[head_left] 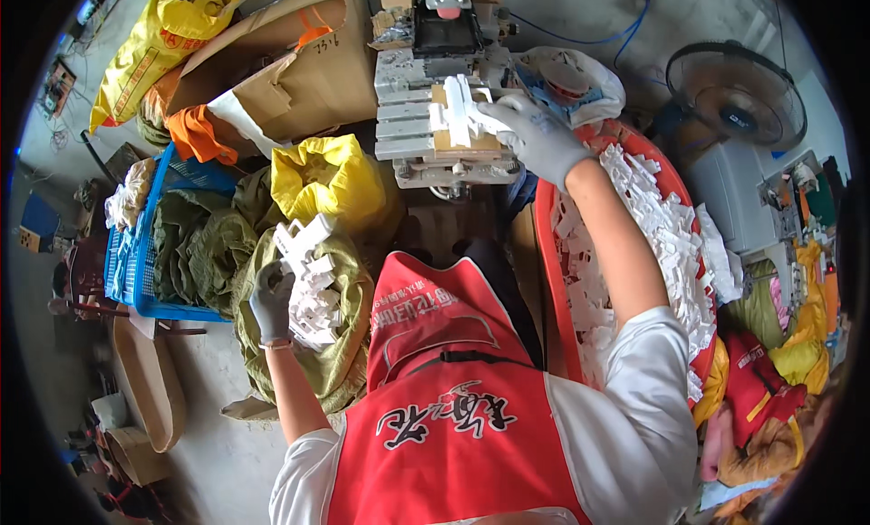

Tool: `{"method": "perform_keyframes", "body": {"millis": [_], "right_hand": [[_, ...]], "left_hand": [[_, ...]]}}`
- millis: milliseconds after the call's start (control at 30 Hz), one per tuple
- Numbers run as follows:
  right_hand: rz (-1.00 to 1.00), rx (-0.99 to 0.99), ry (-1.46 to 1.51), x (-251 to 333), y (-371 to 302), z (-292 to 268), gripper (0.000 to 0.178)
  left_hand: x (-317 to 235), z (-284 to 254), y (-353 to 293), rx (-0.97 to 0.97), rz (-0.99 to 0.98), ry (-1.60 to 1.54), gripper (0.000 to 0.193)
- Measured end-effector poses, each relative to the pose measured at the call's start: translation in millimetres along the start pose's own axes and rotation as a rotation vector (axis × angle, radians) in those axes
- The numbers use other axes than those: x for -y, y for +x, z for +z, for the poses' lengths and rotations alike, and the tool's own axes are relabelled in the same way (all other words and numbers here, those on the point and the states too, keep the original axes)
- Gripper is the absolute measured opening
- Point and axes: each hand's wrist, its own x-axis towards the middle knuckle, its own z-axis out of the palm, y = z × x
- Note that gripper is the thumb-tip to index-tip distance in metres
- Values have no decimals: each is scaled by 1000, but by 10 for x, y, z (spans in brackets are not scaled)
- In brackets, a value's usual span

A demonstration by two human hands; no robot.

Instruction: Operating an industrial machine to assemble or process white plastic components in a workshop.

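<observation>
My right hand (547, 143), in a grey work glove, reaches to the machine's bed. Its fingers are closed on the end of a white plastic piece (492, 118). More of that white piece (459, 108) lies over a tan block (442, 137) on the slotted metal table of the machine (399, 120). My left hand (270, 306), also in a grey glove, is at an open green woven sack (350, 353). It sits against the left side of a heap of white plastic pieces (314, 300) in the sack. Its fingertips are dark and unclear, so I cannot tell its grip.
At my right stands a red tub (546, 253) full of white pieces. On the left are a yellow sack (362, 176), a blue crate (143, 253) with green sacks, and a cardboard box (326, 81). A black fan (698, 95) stands far right.
</observation>
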Motion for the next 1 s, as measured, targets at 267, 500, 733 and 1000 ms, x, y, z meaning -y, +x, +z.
{"method": "perform_keyframes", "body": {"millis": [267,500,733,1000], "right_hand": [[83,-582,44,24,-784,149,29],[683,-201,361,-508,-2859,1465,17],[1611,8,-82,-1743,-3903,1913,47],[1249,-43,111,-1609,-3591,2021,48]], "left_hand": [[791,-34,-182,6,-121,94,34],[1268,-383,-280,40,-316,53,36],[674,258,-228,228,-57,268,30],[662,352,-280,293,-33,174,26]]}}
